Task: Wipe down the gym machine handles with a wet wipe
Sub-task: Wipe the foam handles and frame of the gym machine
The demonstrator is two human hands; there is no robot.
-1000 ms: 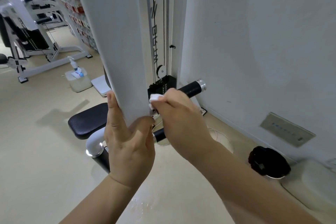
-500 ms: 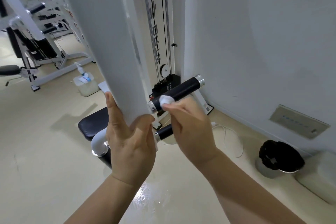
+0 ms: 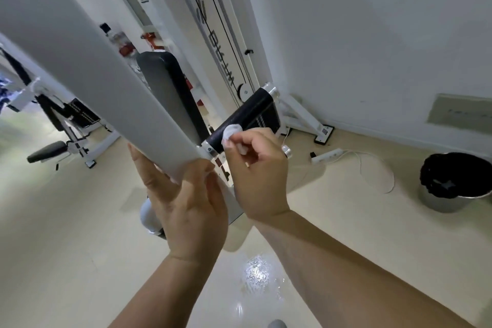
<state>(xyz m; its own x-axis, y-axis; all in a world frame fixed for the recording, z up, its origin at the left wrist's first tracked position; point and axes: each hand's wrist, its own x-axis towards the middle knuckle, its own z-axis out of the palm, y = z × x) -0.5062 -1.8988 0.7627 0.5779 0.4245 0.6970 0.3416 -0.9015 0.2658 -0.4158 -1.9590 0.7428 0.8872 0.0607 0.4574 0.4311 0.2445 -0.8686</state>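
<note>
Progress: mid-wipe, judged. The right hand [image 3: 257,168] has its grip clamped on the wet wipe [image 3: 232,131], pinched between thumb and fingertips, and the wad is pressed on the near end of the black handle [image 3: 250,112], just beside where it joins the white machine arm [image 3: 93,74]. No wet sheen shows on the handle, so I cannot tell how much of it is done. The stretch toward its far chrome cap [image 3: 270,90] looks left to do.

The left hand [image 3: 186,200] steadies the near end of the white machine arm, its grip wrapped around it.

A second chrome cap [image 3: 286,152] peeks out just right of the right hand's knuckles, probably another handle; its shaft is hidden and appears untouched.

Count:
- hands: two
- wet wipe: one
- handles: one in full view, one likely
- black-lined bin [image 3: 458,181]: one, right, on the floor
- power strip [image 3: 327,155]: one, by the far wall
</note>
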